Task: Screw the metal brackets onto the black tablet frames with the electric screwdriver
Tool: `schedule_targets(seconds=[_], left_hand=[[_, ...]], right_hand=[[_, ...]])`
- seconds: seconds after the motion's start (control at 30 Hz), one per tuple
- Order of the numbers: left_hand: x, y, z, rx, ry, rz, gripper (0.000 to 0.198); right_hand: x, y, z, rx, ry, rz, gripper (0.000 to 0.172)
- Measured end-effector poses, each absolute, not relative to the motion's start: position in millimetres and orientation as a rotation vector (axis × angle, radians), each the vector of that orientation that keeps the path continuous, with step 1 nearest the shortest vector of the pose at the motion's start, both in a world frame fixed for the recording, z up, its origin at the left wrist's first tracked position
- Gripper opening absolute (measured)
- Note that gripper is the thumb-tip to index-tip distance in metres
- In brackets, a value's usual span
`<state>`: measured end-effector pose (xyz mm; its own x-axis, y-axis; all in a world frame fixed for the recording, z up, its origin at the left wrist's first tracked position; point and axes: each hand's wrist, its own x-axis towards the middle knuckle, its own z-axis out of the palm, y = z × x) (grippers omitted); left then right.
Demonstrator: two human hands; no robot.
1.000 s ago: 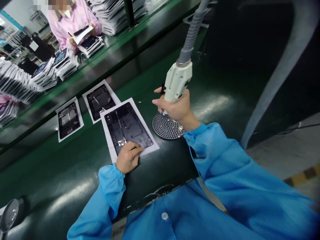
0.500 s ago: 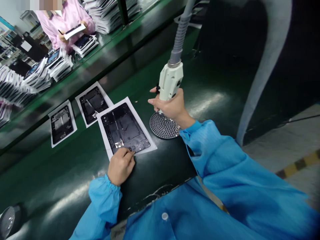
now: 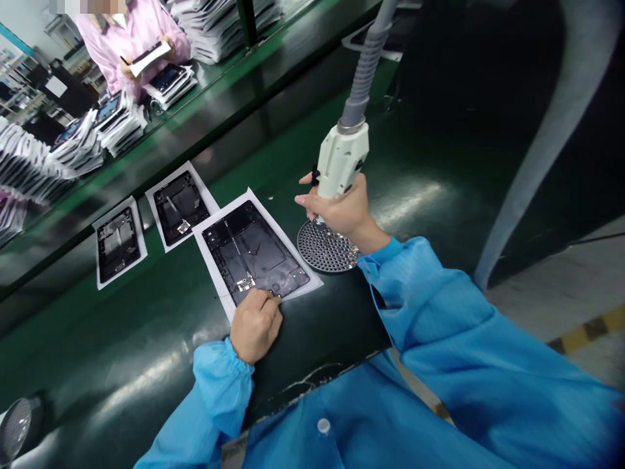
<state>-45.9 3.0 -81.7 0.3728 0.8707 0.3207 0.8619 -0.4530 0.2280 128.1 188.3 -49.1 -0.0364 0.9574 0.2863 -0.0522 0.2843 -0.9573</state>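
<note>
My left hand [image 3: 255, 327] rests at the near edge of a black tablet back frame [image 3: 254, 251], with its fingertips on the frame. That frame lies on a white paper sheet [image 3: 312, 284]. Anything small between those fingers is too tiny to tell. My right hand [image 3: 338, 212] grips a white electric screwdriver [image 3: 342, 159] upright, and a grey hose [image 3: 366, 65] rises from its top. The screwdriver's tip meets a round perforated metal plate [image 3: 325, 246], hidden partly by my hand.
Two more black frames [image 3: 180, 208] [image 3: 118, 244] lie on paper further along the green bench [image 3: 146, 352]. Beyond a raised shelf, a person in pink [image 3: 131, 45] holds papers among several tall stacks [image 3: 219, 29]. Grey floor [image 3: 561, 306] shows at right.
My left hand has drawn back a little along the frame's near edge, away from its corner. The view has shifted slightly. My right hand stays on the screwdriver above the plate.
</note>
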Motion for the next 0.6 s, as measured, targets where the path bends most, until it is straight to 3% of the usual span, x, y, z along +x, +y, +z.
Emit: schedule_targets(seconds=[0.4, 0.6], left_hand=[[-62, 5, -64, 2.386, 1.612, 0.541, 0.020], [-88, 19, -51, 2.057, 2.026, 0.446, 0.014]], right_hand=[[129, 185, -46, -0.952, -1.278, 1.026, 0.020], [131, 178, -40, -0.860, -1.272, 0.942, 0.021]])
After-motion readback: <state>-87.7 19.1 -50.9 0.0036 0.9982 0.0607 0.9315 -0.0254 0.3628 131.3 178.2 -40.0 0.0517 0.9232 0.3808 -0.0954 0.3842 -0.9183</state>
